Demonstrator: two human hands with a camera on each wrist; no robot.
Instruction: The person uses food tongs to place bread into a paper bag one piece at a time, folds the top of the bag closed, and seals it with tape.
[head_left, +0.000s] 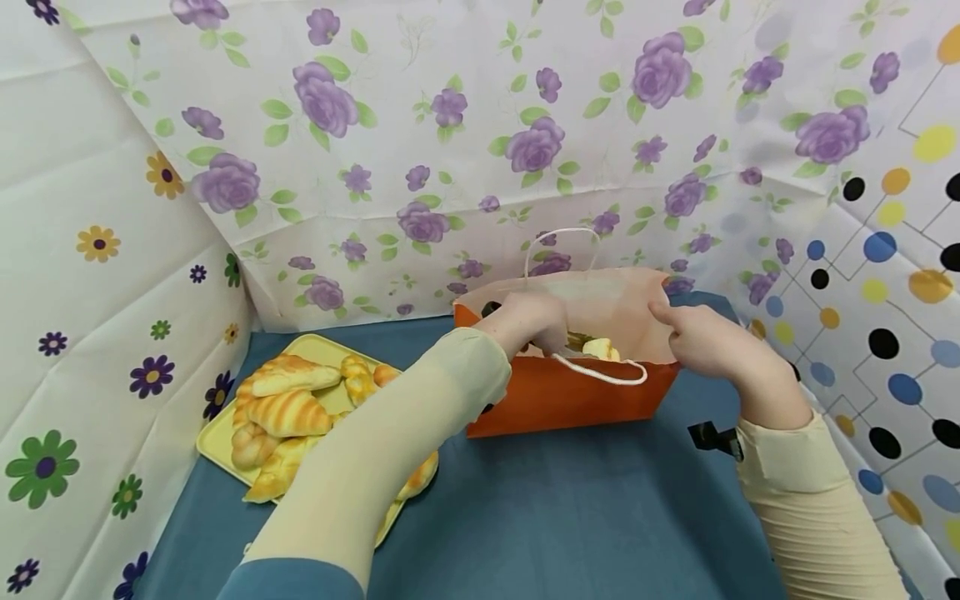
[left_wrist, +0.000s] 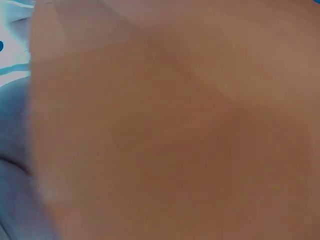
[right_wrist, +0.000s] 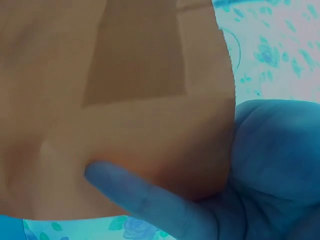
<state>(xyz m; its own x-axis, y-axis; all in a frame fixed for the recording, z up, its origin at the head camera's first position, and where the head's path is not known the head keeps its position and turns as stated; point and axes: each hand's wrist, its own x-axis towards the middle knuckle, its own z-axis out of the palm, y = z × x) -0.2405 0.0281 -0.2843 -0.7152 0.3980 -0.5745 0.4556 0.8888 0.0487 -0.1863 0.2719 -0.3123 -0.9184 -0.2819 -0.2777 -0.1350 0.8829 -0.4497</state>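
Observation:
An orange paper bag [head_left: 577, 400] with white cord handles stands upright, its mouth facing up. My left hand [head_left: 538, 321] reaches down over the front rim into the bag, and its fingertips are hidden inside. Beside those fingers, pale yellow bread [head_left: 600, 348] shows in the bag. At the bag's right end my right hand [head_left: 701, 337] pinches the side wall. In the right wrist view one finger [right_wrist: 135, 192] lies along the paper [right_wrist: 150, 130], with the rest of the hand past the edge. Blurred brown paper [left_wrist: 165, 130] fills most of the left wrist view.
A yellow tray [head_left: 213, 442] heaped with several bread rolls and croissants [head_left: 288, 414] lies on the left, partly behind my left sleeve. Blue cloth [head_left: 585, 508] covers the table. Flowered sheets [head_left: 450, 167] hang close behind and at the left, a dotted one at the right.

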